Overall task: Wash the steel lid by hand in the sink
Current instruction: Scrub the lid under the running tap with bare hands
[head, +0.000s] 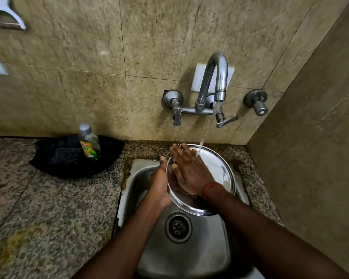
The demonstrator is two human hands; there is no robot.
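Observation:
The round steel lid is held tilted over the steel sink, under a thin stream of water from the tap. My left hand grips the lid's left rim. My right hand lies flat on the lid's face with fingers spread, covering its left half. The stream lands on the lid's upper part, close to my right fingertips.
A dish-soap bottle and a dark scrubber sit in a black tray on the granite counter at left. The sink drain lies below the lid. Tap handles jut from the tiled wall; a side wall stands close on the right.

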